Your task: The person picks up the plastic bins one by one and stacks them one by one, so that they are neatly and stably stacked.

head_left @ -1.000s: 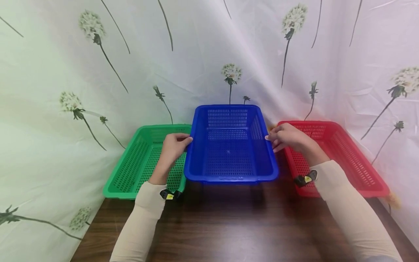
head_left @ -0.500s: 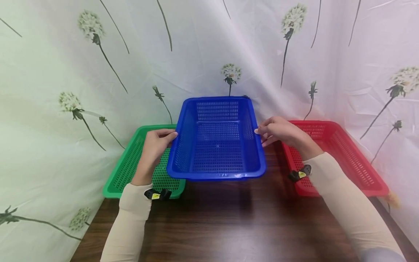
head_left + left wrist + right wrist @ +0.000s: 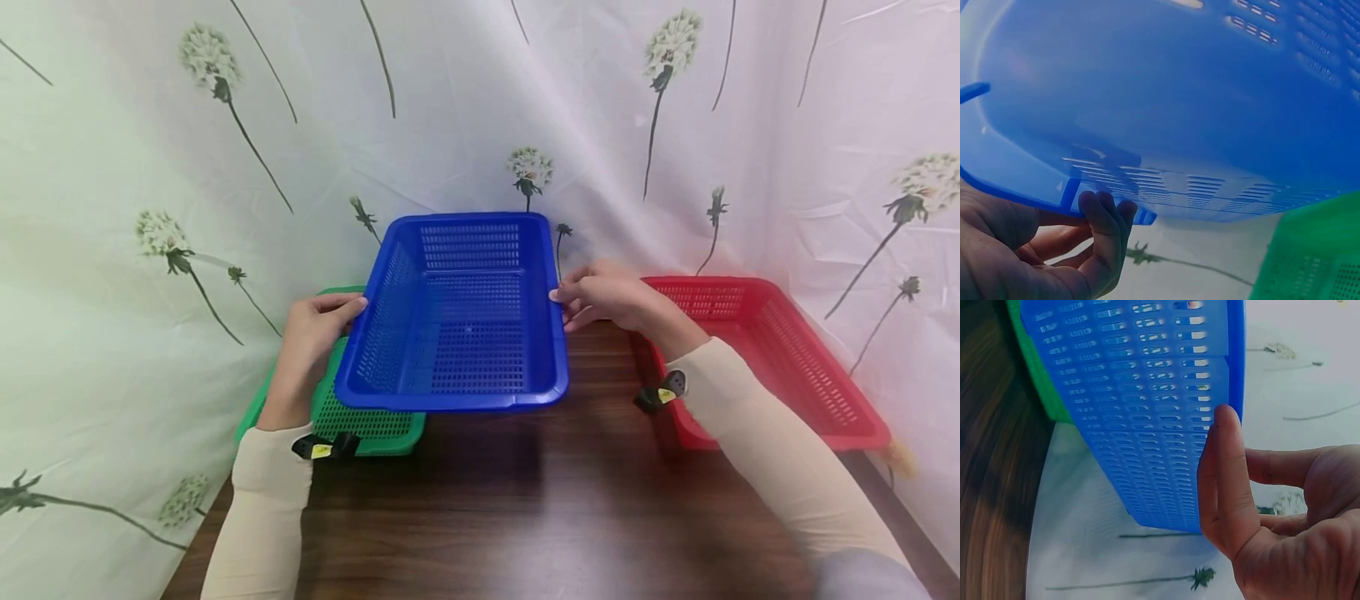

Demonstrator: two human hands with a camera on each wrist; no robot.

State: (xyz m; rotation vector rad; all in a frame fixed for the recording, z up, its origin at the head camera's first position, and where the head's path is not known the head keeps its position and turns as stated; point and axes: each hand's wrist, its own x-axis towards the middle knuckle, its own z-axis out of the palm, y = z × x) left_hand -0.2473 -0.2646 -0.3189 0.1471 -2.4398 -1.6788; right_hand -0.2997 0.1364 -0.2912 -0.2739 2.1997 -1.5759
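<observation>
Blue basket (image 3: pixel 472 333) hangs pinched between thumb and fingers of left hand (image 3: pixel 306 342) and right hand (image 3: pixel 609 297) at opposite side rims, above the table (image 3: pixel 465 517), partly hiding the green basket (image 3: pixel 375 427); an uneven grip could tilt it, a low pass catch the green rim

place: cloth-screened workspace, room type unclear | flower-print drape (image 3: pixel 465 108) | wood-grain table (image 3: pixel 480 508)

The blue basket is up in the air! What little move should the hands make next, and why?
Maybe shift the blue basket a little left, over the green basket: the left hand and right hand both hold it up, and in the head view it covers only part of the green one.
</observation>
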